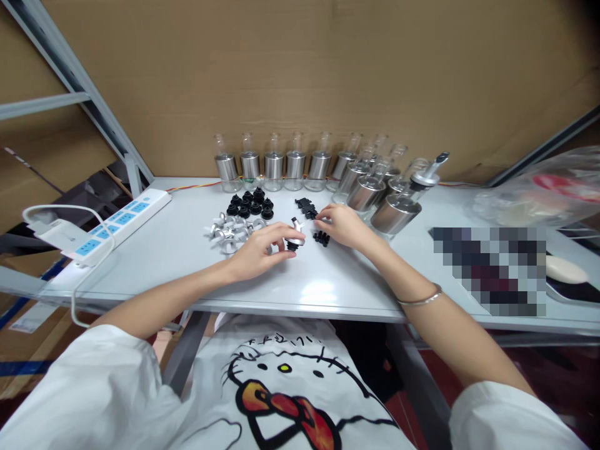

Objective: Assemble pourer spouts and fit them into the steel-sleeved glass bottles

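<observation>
My left hand (262, 249) is closed round a small silver pourer spout with a black stopper (296, 236), holding it just above the white table (187, 250). My right hand (341, 225) rests beside it, fingertips pinched among small black caps (321, 237). More black caps (305, 205) lie just behind. A cluster of black rubber stoppers (250, 205) and a heap of silver spouts (227, 232) sit left of my hands.
A row of glass-and-steel bottles (274, 165) lines the back against cardboard; more bottles (375, 187) crowd the right, one with its spout fitted (422, 178). A white power strip (119, 222) lies at left, a plastic bag (539, 190) at right.
</observation>
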Action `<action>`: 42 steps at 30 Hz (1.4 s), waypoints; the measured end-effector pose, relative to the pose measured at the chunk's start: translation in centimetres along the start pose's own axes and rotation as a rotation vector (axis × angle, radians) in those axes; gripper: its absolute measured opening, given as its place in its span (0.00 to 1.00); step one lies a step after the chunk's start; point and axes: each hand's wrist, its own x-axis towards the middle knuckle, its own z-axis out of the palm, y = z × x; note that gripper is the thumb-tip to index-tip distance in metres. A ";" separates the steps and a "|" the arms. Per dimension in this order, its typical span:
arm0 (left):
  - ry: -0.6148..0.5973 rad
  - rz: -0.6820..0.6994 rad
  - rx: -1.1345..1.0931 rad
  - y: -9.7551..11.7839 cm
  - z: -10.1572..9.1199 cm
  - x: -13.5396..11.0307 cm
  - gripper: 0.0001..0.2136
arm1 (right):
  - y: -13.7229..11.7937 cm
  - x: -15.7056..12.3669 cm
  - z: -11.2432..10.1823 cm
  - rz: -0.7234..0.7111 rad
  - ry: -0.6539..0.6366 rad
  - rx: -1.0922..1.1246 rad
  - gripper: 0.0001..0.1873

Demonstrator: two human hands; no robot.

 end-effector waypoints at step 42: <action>0.207 0.042 0.146 -0.2 0.4 -0.2 0.13 | -4.2 -2.7 -1.6 -0.525 0.618 0.398 0.06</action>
